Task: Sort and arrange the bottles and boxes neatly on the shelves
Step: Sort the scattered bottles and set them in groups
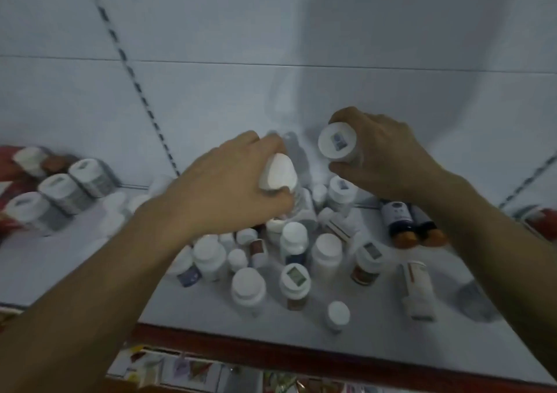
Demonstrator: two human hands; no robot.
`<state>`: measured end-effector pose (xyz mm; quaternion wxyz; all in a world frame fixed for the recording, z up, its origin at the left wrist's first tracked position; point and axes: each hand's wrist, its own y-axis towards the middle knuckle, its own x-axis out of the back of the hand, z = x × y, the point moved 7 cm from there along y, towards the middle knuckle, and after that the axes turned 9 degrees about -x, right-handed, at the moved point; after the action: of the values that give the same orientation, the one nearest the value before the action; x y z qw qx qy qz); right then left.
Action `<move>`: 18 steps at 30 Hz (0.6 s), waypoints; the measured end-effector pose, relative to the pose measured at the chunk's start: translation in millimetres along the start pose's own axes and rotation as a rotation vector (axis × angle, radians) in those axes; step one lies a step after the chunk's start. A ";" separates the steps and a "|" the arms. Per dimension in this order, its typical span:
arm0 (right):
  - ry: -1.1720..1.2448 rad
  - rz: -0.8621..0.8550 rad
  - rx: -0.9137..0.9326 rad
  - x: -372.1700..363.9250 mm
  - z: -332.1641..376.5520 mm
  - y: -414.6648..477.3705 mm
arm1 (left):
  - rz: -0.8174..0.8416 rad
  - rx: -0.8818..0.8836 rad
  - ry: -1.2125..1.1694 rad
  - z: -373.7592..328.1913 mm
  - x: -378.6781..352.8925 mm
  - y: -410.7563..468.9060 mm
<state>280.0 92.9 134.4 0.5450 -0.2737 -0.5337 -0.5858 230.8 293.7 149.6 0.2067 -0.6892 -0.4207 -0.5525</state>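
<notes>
Our left hand grips a plain-capped bottle and our right hand a label-capped bottle, both just above the heap beneath our hands; they seem light, stiff, slick plastic, best held round the body.

Bare forearms, left hand, right hand

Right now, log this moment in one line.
left hand: grips white-capped bottle | right hand: grips sticker-capped bottle | shelf: mixed bottles unsorted
</notes>
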 end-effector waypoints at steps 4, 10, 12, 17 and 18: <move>0.141 0.143 0.176 -21.5 79.5 40.0 | -0.093 0.230 0.095 88.6 50.5 -48.6; 0.295 0.201 0.458 -71.0 228.4 93.1 | -0.081 0.513 0.220 211.8 91.8 -156.6; 0.361 0.243 0.493 -90.8 277.4 108.7 | -0.044 0.574 0.214 247.2 96.8 -189.0; 0.319 0.495 0.486 -190.0 373.4 132.5 | 0.005 0.708 0.198 325.3 86.2 -257.1; 0.279 0.524 0.508 -215.1 386.5 133.0 | -0.009 0.699 0.212 335.5 79.5 -263.3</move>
<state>358.0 546.2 92.2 0.7940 -0.1745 -0.4945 -0.3076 218.0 720.8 74.7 0.4696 -0.5141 -0.5635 -0.4446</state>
